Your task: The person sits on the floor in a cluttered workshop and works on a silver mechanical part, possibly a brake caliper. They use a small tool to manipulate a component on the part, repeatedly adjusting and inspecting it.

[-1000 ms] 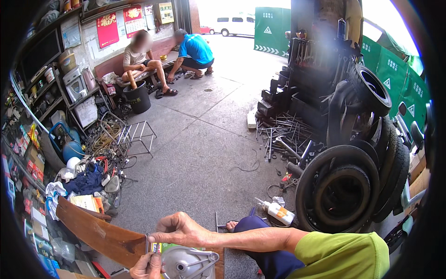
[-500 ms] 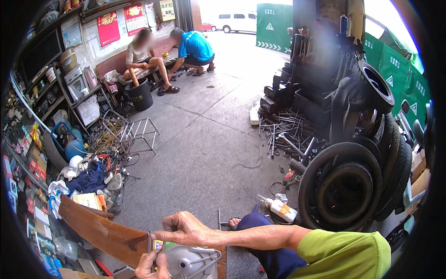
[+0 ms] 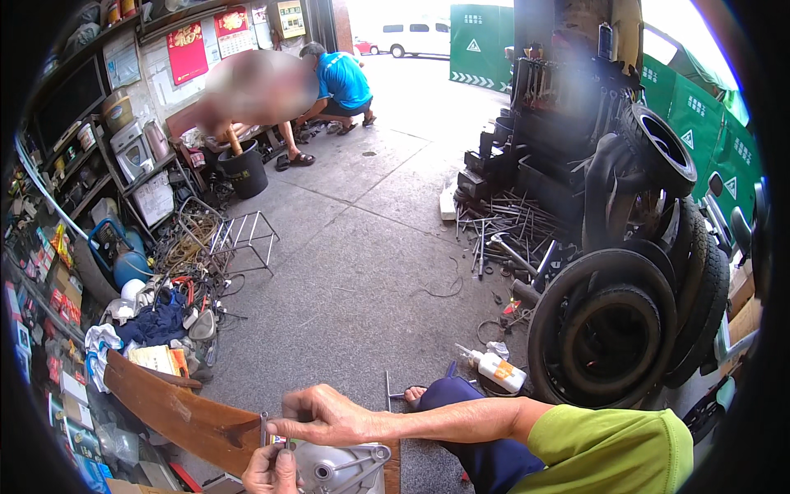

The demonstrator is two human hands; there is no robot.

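Right hand [image 3: 325, 417] sits slightly lower than before, grip unclear, just beyond the left hand [image 3: 268, 473]. Left fingers pinch a small multicoloured packet [image 3: 277, 440], left of the grey rounded metal casing [image 3: 341, 469]; thin silvery strip [image 3: 263, 430] alongside points away.

White bottle [image 3: 502, 374] near tyres [image 3: 605, 265]; black bucket [image 3: 244, 174] left; white van [image 3: 415, 41] outside.
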